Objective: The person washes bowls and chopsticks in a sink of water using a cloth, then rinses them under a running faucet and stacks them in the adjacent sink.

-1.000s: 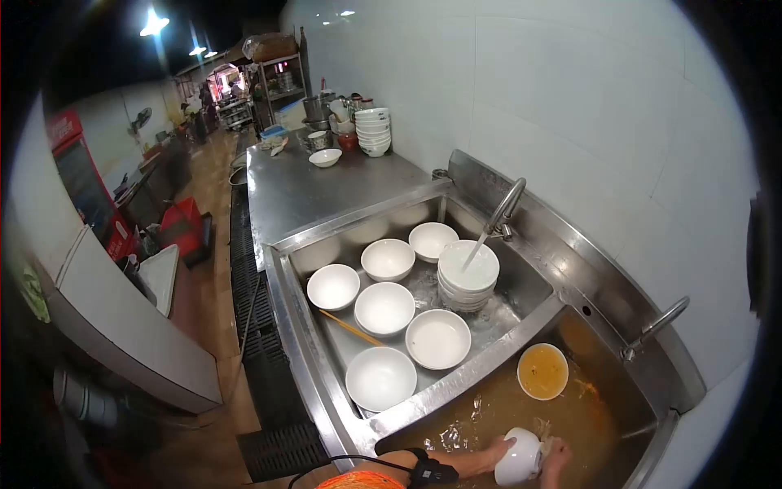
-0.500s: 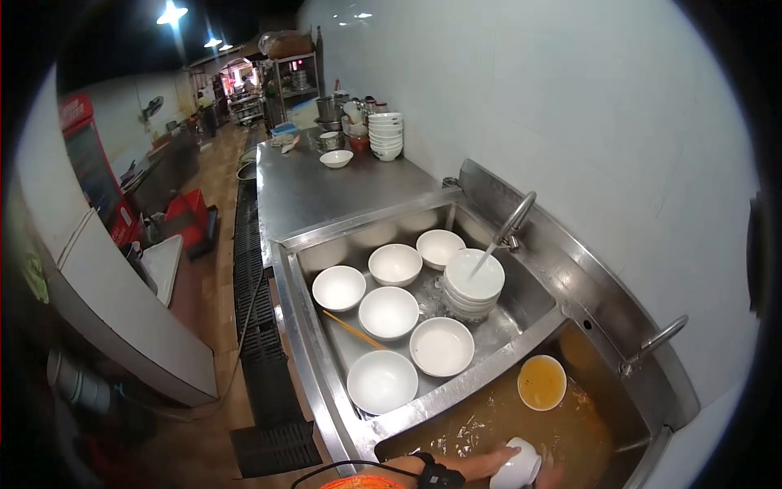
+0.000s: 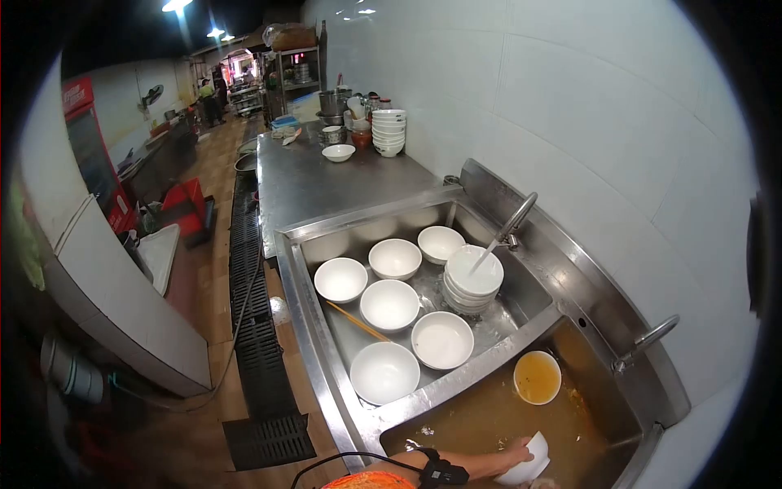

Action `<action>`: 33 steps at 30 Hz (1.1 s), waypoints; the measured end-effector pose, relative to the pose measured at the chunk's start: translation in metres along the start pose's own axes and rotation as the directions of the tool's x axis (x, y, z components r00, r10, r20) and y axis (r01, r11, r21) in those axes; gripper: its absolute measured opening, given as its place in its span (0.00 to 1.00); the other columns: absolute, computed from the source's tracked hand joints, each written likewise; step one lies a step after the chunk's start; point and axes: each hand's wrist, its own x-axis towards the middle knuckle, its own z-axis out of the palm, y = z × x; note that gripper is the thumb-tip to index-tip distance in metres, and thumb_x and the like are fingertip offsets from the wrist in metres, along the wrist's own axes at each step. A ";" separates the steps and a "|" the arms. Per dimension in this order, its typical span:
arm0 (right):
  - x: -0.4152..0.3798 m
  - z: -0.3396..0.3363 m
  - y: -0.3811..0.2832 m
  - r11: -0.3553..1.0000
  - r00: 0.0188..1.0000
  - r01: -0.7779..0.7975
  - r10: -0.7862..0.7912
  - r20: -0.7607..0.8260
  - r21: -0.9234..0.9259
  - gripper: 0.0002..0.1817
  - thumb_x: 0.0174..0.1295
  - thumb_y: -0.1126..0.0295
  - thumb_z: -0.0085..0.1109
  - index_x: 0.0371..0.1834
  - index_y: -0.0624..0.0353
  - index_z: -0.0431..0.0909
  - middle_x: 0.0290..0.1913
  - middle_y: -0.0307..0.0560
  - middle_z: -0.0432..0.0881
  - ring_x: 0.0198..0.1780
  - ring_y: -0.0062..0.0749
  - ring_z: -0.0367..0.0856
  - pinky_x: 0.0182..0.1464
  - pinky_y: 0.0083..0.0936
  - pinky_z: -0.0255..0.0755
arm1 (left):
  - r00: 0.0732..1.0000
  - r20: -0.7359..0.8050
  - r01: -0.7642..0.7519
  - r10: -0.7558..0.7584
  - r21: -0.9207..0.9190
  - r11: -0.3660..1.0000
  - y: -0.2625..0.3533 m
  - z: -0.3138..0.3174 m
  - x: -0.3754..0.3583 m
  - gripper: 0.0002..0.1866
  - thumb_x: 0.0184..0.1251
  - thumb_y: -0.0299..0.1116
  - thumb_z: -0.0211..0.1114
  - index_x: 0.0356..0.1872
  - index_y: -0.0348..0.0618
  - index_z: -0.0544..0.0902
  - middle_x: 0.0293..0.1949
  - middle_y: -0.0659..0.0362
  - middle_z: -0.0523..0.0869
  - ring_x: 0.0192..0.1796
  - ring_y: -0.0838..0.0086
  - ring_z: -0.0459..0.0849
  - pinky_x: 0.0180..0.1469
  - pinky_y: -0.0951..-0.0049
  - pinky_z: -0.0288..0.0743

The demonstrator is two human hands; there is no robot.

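My left hand (image 3: 513, 453), with a black strap at its wrist, grips the rim of a white bowl (image 3: 533, 466) tilted on its side over the murky water (image 3: 489, 411) in the near basin. Only a sliver of my right hand (image 3: 544, 483) shows, low by the bowl at the frame's bottom edge; its fingers cannot be made out. Further along in the same basin sits a white bowl of orange-yellow liquid (image 3: 538, 377).
Several white bowls (image 3: 389, 305) and chopsticks (image 3: 358, 321) lie in the far basin. Water from a tap (image 3: 521, 213) runs onto stacked white dishes (image 3: 474, 273). A second tap (image 3: 652, 336) overhangs the near basin. Stacked bowls (image 3: 388, 133) stand on the steel counter (image 3: 342, 189).
The bowl in my left hand has turned, so its opening faces a different way and more of its side shows. My right hand has dropped lower, nearly out of view. The camera has shifted slightly.
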 end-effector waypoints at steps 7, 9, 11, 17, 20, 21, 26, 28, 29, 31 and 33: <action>-0.012 0.086 -0.092 0.576 0.606 0.595 -0.779 -0.158 -0.560 0.22 0.63 0.50 0.49 0.50 0.53 0.79 0.50 0.57 0.78 0.53 0.42 0.76 0.59 0.36 0.64 | 0.979 0.103 -0.203 0.175 0.446 0.872 0.038 0.014 -0.041 0.15 0.45 0.27 0.60 0.38 0.38 0.80 0.31 0.47 0.83 0.34 0.68 0.80 0.40 0.65 0.72; 0.019 0.080 -0.062 0.646 0.702 0.576 -0.705 -0.102 -0.501 0.21 0.62 0.52 0.50 0.49 0.54 0.79 0.49 0.56 0.79 0.52 0.41 0.76 0.57 0.36 0.65 | 0.877 0.236 -0.474 0.419 0.276 0.836 0.001 0.001 -0.004 0.13 0.41 0.26 0.61 0.33 0.38 0.81 0.27 0.54 0.83 0.32 0.72 0.79 0.35 0.67 0.72; 0.057 0.064 -0.017 0.858 0.901 0.350 -0.418 -0.114 -0.377 0.20 0.61 0.54 0.51 0.48 0.55 0.79 0.48 0.55 0.79 0.50 0.40 0.77 0.56 0.35 0.66 | 0.784 0.594 -0.394 0.180 0.251 0.884 0.029 -0.013 -0.029 0.13 0.36 0.23 0.62 0.30 0.39 0.82 0.25 0.60 0.82 0.31 0.76 0.77 0.33 0.70 0.71; 0.062 0.065 0.025 0.841 0.912 0.320 -0.399 -0.100 -0.436 0.18 0.58 0.58 0.54 0.45 0.58 0.79 0.44 0.53 0.80 0.45 0.38 0.78 0.50 0.34 0.70 | 0.704 0.709 0.024 0.044 -0.085 0.996 0.100 -0.027 -0.053 0.26 0.45 0.28 0.68 0.50 0.38 0.76 0.38 0.61 0.82 0.41 0.78 0.80 0.46 0.76 0.74; 0.065 0.074 0.027 0.733 0.888 0.343 -0.458 -0.053 -0.587 0.17 0.56 0.61 0.55 0.44 0.59 0.79 0.42 0.52 0.80 0.43 0.37 0.79 0.47 0.33 0.71 | 0.685 0.723 0.015 0.088 -0.134 0.991 0.108 -0.033 -0.060 0.25 0.46 0.29 0.68 0.49 0.36 0.76 0.38 0.59 0.82 0.41 0.77 0.80 0.46 0.75 0.74; 0.067 0.068 0.032 0.755 0.908 0.312 -0.416 -0.053 -0.577 0.17 0.56 0.61 0.56 0.44 0.60 0.79 0.42 0.52 0.81 0.42 0.37 0.79 0.46 0.33 0.72 | 0.671 0.740 0.060 0.039 -0.106 0.992 0.112 -0.033 -0.068 0.24 0.47 0.30 0.68 0.49 0.36 0.75 0.39 0.58 0.82 0.42 0.76 0.80 0.46 0.74 0.75; 0.098 0.042 0.078 0.997 1.000 -0.002 0.001 0.003 0.073 0.15 0.53 0.65 0.58 0.42 0.62 0.79 0.39 0.50 0.81 0.38 0.36 0.81 0.42 0.31 0.75 | 0.674 0.730 0.182 -0.116 -0.012 0.983 0.093 -0.031 -0.054 0.22 0.50 0.31 0.68 0.49 0.37 0.76 0.41 0.58 0.81 0.43 0.74 0.79 0.45 0.72 0.75; 0.104 0.040 0.090 0.931 0.993 -0.102 0.071 0.099 0.350 0.14 0.52 0.67 0.59 0.41 0.63 0.79 0.37 0.50 0.82 0.36 0.35 0.81 0.40 0.31 0.76 | 0.692 0.717 0.203 -0.087 -0.078 0.976 0.087 -0.034 -0.056 0.22 0.51 0.31 0.68 0.48 0.37 0.77 0.40 0.58 0.82 0.42 0.74 0.79 0.45 0.72 0.74; 0.104 0.042 0.096 0.907 0.989 -0.107 0.053 0.141 0.407 0.14 0.52 0.68 0.59 0.40 0.64 0.79 0.37 0.50 0.82 0.36 0.35 0.81 0.39 0.31 0.77 | 0.720 0.691 0.226 -0.062 -0.149 0.963 0.081 -0.035 -0.058 0.21 0.51 0.32 0.68 0.47 0.37 0.77 0.38 0.58 0.82 0.41 0.74 0.79 0.44 0.73 0.74; 0.055 0.068 0.035 0.983 0.979 0.160 -0.170 0.117 0.089 0.21 0.50 0.63 0.61 0.45 0.63 0.76 0.40 0.50 0.80 0.40 0.39 0.80 0.43 0.33 0.75 | 0.781 0.624 -0.002 0.003 -0.002 1.000 0.077 -0.044 -0.056 0.20 0.49 0.30 0.69 0.45 0.38 0.79 0.37 0.59 0.83 0.41 0.75 0.79 0.45 0.73 0.74; 0.008 0.075 0.013 0.923 0.955 0.297 -0.285 0.084 -0.244 0.28 0.49 0.58 0.63 0.51 0.63 0.73 0.45 0.51 0.79 0.46 0.43 0.78 0.48 0.36 0.73 | 0.847 0.531 -0.025 -0.031 0.099 0.995 0.085 -0.055 -0.053 0.20 0.46 0.28 0.71 0.44 0.38 0.79 0.37 0.60 0.83 0.40 0.75 0.79 0.45 0.72 0.73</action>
